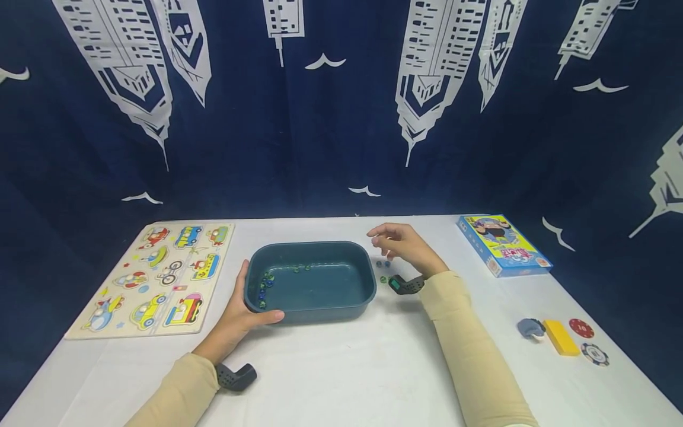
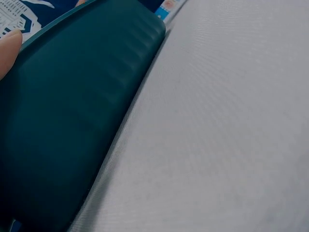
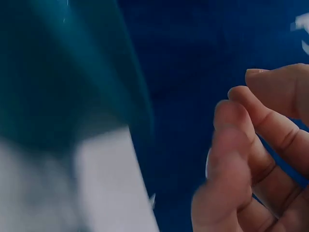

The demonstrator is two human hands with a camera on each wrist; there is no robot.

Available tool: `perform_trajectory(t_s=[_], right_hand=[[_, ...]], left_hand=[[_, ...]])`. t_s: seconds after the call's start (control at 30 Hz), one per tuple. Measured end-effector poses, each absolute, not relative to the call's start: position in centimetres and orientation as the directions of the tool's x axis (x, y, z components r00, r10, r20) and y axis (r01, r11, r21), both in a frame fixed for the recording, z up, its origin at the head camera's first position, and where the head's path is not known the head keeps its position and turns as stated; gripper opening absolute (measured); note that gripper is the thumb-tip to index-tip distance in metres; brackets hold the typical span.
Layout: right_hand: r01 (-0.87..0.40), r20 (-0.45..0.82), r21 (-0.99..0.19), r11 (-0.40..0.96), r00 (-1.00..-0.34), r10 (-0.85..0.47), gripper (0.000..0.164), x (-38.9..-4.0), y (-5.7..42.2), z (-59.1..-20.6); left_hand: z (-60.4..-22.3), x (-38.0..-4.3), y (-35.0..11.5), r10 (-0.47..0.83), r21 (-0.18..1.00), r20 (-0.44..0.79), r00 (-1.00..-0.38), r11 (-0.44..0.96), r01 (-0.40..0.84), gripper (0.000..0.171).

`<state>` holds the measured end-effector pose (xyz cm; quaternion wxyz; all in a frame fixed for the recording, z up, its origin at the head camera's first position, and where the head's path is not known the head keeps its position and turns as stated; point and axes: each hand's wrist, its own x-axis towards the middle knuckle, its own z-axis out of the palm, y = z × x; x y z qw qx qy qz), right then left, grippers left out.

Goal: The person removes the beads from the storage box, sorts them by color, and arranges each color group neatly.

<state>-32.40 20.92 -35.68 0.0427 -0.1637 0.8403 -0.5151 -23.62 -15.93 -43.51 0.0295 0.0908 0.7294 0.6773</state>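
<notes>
Beige cloth sleeves (image 1: 466,338): ours
Left hand (image 1: 235,320): fingers grasping our teal rectangular plastic tub (image 1: 320,290)
Right hand (image 1: 407,245): fingers released, near small green-blue marbles (image 1: 383,279)

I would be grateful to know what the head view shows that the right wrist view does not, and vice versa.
Only the head view: the left grip, the puzzle board, the marbles, the boxed game, the yellow block and two chips.

Only the right wrist view: a close look at the inner sides of the fingers of the right grip.

Both: the right grip itself, part or all of the teal bin, the white tabletop and the navy curtain, though the wrist view is blurred.
</notes>
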Motion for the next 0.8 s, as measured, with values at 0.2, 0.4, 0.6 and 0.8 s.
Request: perform_trajectory(t_s=[0.2,0.4,0.6,0.8], right_hand=[[-0.315,0.086,-0.852,0.418,-0.872,-0.482,0.025,-32.6,17.2,-34.3],[-0.295,-0.053,-0.82,0.49,-0.814,-0.579,0.026,-33.7,14.3,-34.2],[-0.291,-0.166,-0.757,0.585,-0.781,-0.603,0.03,-34.9,11.8,-35.1],[-0.26,-0.244,-0.705,0.66,-0.785,-0.569,0.03,-35.3,9.9,-36.0]], left_hand=[[-43.6,-23.7,-16.0,0.175,0.993,0.085,-0.981,0.06,0.097,0.134],[-43.6,-23.7,-16.0,0.177,0.995,0.076,-0.981,0.056,0.087,0.134],[-43.7,-23.7,-16.0,0.185,0.995,0.073,-0.98,0.051,0.084,0.135],[-43.6,-23.7,-16.0,0.185,0.995,0.063,-0.981,0.062,0.076,0.135]])
